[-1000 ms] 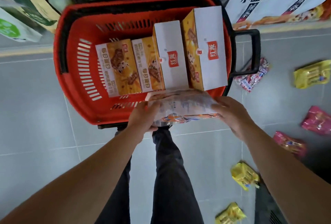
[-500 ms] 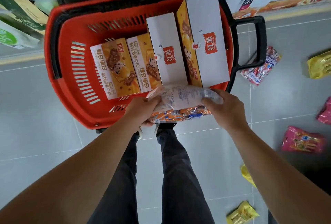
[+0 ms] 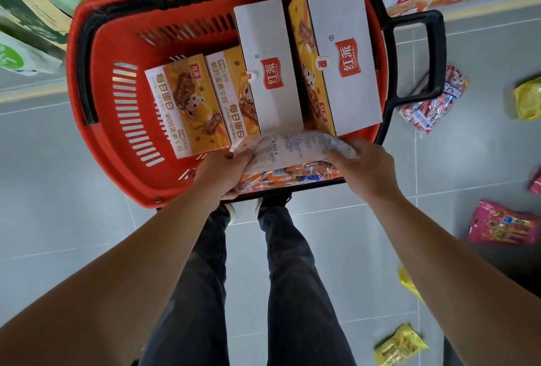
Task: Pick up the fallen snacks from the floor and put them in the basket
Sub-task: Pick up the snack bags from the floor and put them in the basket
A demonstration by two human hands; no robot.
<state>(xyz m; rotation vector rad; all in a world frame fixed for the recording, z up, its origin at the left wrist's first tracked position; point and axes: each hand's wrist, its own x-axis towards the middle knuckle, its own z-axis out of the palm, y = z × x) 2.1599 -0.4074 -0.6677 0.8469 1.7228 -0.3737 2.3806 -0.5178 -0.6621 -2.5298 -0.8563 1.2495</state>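
Note:
A red basket [image 3: 96,131] with black rim and handle stands on the grey floor in front of my feet. Several yellow-and-white snack boxes [image 3: 187,105] stand and lean inside it. I hold a clear bag of orange-wrapped snacks [image 3: 288,158] over the basket's near rim. My left hand [image 3: 222,172] grips the bag's left end and my right hand [image 3: 363,166] grips its right end. The bag's white printed back faces up.
Loose packets lie on the floor to the right: a red-white one [image 3: 433,102] by the basket handle, yellow ones [image 3: 527,99] [image 3: 401,346] and a pink one [image 3: 503,223]. Shelf goods line the top edge. My legs stand below the basket.
Both hands have carried the bag forward and lower, from just short of the basket's near rim to over it. The view has closed in on the basket.

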